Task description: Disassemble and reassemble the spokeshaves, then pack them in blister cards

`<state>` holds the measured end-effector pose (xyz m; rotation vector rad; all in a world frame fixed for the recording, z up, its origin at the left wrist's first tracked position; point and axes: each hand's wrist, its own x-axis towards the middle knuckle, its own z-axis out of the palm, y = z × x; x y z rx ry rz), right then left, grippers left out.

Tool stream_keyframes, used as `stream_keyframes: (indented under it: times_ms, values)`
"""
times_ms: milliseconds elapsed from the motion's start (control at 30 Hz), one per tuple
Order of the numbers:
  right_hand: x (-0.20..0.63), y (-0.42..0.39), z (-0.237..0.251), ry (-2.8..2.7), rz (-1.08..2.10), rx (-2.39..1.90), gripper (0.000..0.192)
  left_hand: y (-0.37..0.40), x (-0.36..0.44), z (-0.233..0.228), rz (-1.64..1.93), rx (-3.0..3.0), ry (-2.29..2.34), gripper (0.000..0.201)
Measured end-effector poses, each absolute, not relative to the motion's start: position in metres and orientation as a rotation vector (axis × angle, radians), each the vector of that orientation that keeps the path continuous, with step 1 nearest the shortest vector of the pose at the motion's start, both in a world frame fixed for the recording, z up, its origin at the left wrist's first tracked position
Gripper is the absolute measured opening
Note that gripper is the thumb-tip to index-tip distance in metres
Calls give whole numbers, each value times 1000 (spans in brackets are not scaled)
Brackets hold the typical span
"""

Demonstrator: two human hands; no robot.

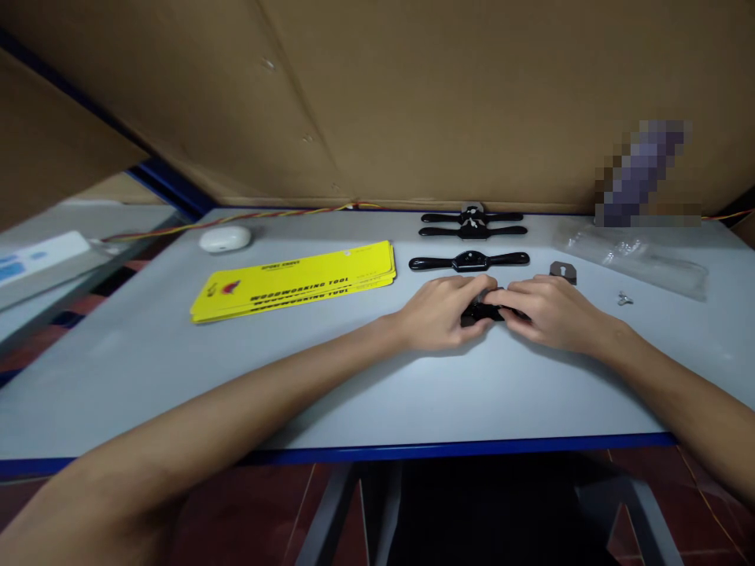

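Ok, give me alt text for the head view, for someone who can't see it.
Both hands, left hand and right hand, grip one black spokeshave on a grey table. Three more spokeshaves lie behind it, yellow cards to the left, and a metal blade, wing nut and plastic bag to the right.

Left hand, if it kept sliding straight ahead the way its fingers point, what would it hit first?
Probably the right hand: the left hand points rightward along the black spokeshave both hold. Depth is unclear.
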<state>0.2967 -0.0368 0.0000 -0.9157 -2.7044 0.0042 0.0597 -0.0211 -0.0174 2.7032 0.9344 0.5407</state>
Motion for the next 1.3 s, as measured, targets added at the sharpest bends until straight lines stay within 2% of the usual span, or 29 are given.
stream_keyframes:
  times_ms: [200, 400, 533, 667, 767, 833, 1300]
  values:
    - [301, -30, 2, -2668, 249, -868, 30, -20, 59, -17, 526, 2708, 915, 34]
    - [304, -22, 9, -2602, 749, -931, 28, -20, 60, -18, 510, 2696, 916, 31]
    - [305, -16, 5, -2541, 863, -928, 23, -19, 59, -18, 486, 2695, 948, 34]
    - [300, -18, -3, -2425, 822, -1030, 14, -18, 59, -18, 450, 2696, 972, 42]
    - [296, -21, -7, -2374, 717, -1107, 28, -18, 58, -18, 457, 2696, 956, 52]
    - [293, -24, -8, -2393, 632, -1122, 30, -18, 58, -18, 464, 2695, 948, 56]
    - [277, -35, -11, -2531, 257, -1245, 31, -17, 56, -20, 503, 2692, 888, 47]
